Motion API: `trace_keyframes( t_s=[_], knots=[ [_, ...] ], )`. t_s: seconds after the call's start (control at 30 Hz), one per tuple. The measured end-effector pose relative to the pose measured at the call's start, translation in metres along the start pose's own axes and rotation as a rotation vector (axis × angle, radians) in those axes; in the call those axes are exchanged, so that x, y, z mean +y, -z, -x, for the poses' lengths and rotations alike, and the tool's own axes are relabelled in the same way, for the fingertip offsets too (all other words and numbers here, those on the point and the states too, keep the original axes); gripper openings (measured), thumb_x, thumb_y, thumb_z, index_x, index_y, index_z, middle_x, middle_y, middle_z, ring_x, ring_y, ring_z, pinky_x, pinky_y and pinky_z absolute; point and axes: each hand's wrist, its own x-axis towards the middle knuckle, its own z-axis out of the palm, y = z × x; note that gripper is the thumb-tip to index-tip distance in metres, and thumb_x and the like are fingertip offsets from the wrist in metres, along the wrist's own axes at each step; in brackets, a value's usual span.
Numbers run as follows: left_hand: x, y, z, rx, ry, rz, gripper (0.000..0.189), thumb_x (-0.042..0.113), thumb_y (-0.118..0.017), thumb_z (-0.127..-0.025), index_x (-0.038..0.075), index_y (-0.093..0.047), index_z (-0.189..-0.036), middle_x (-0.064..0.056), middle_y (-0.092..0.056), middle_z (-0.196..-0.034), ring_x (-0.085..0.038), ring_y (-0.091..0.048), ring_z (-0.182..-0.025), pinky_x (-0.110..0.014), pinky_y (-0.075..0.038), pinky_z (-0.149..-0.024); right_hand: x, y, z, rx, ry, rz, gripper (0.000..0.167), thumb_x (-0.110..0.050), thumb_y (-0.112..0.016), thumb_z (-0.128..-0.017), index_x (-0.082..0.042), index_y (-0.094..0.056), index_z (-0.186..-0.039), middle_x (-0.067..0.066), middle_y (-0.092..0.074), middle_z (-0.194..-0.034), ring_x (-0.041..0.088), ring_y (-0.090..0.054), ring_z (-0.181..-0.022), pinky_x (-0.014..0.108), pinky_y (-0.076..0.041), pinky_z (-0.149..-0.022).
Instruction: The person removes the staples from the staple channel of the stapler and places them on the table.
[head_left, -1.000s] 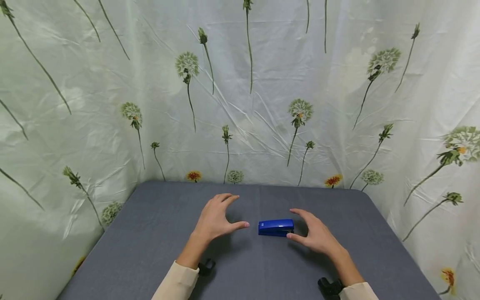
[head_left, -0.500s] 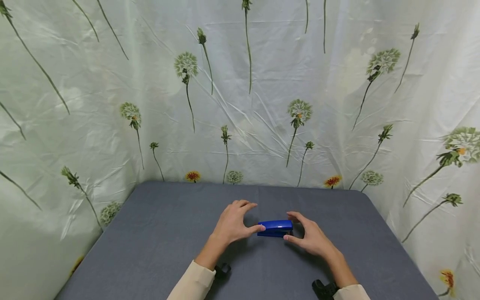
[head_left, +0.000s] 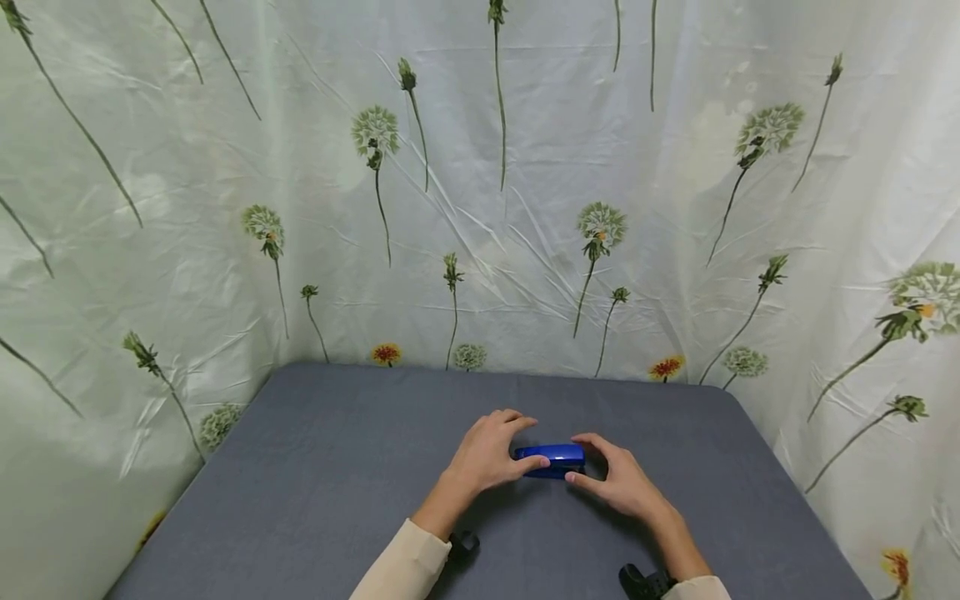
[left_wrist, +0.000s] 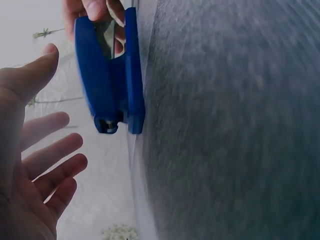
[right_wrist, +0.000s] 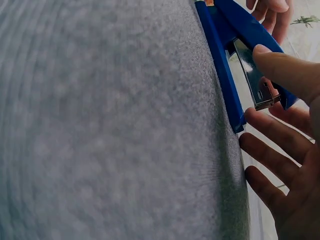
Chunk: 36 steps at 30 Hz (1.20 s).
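A blue stapler (head_left: pixel 564 455) lies lengthwise across the grey table, its metal staple channel (right_wrist: pixel 254 75) showing between handle and base in the right wrist view. At its left end my left hand (head_left: pixel 489 454) hovers with thumb and fingers spread; the left wrist view shows a gap between that hand (left_wrist: pixel 37 165) and the stapler (left_wrist: pixel 95 75). Around the right end is my right hand (head_left: pixel 628 477), thumb on the near side and index finger on the far side. Its thumb (right_wrist: pixel 280 67) overlaps the stapler in the right wrist view, with the other fingers loosely extended.
The grey cloth-covered tabletop (head_left: pixel 337 467) extends on all sides of the stapler. Behind it hangs a pale curtain (head_left: pixel 525 250) printed with dandelions. Black wrist straps (head_left: pixel 643 582) sit below both hands, close to the beige sleeves (head_left: pixel 405 562).
My left hand has moved right, up to the stapler's left end, its thumb now overlapping it in the head view. My right hand has shifted slightly left around the other end. The stapler stays put.
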Motion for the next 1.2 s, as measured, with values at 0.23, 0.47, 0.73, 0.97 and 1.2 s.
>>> trace_keyframes(
  t_s=[0.23,0.47,0.73,0.97,1.2],
  knots=[
    [0.006,-0.010,-0.005,-0.006,-0.054,-0.012,0.062,0.069,-0.061,-0.093,0.028,-0.065,-0.139,0.001,-0.066,-0.135,-0.020,-0.062,-0.122,-0.044,-0.051,-0.105,0.001,-0.001,-0.001,0.018,-0.031,0.024,0.057,-0.046,-0.081,-0.088,-0.012,-0.066,-0.131,0.006,-0.071,-0.126,0.030,-0.065,-0.120,0.056,-0.048,-0.104],
    [0.012,-0.014,-0.010,-0.001,-0.106,-0.007,0.055,0.063,-0.066,-0.094,0.027,-0.068,-0.136,0.004,-0.070,-0.128,-0.018,-0.065,-0.115,-0.040,-0.053,-0.100,0.002,-0.005,-0.004,0.055,-0.040,0.012,0.046,-0.045,-0.079,-0.090,-0.013,-0.072,-0.123,0.001,-0.074,-0.118,0.025,-0.067,-0.115,0.054,-0.049,-0.103],
    [0.022,-0.019,-0.013,-0.023,-0.156,0.014,0.045,0.051,-0.068,-0.096,0.024,-0.071,-0.131,0.004,-0.070,-0.124,-0.015,-0.065,-0.112,-0.035,-0.054,-0.097,0.001,-0.010,-0.004,0.092,-0.062,-0.002,0.038,-0.041,-0.082,-0.087,-0.016,-0.074,-0.115,-0.003,-0.075,-0.109,0.013,-0.066,-0.101,0.039,-0.052,-0.094],
    [0.024,-0.021,-0.014,-0.014,-0.173,0.048,0.035,0.042,-0.071,-0.096,0.021,-0.075,-0.124,0.004,-0.072,-0.118,-0.012,-0.065,-0.104,-0.028,-0.055,-0.089,0.001,-0.010,-0.003,0.109,-0.078,-0.033,0.029,-0.030,-0.083,-0.089,-0.013,-0.075,-0.111,-0.001,-0.076,-0.108,0.017,-0.067,-0.104,0.044,-0.051,-0.098],
    [0.024,-0.024,-0.015,-0.011,-0.174,0.051,0.034,0.041,-0.071,-0.096,0.020,-0.075,-0.123,0.005,-0.072,-0.119,-0.011,-0.064,-0.104,-0.027,-0.055,-0.090,0.003,-0.010,-0.004,0.100,-0.092,-0.068,0.024,-0.027,-0.082,-0.090,-0.014,-0.076,-0.109,-0.003,-0.076,-0.107,0.016,-0.067,-0.105,0.046,-0.049,-0.101]
  ],
)
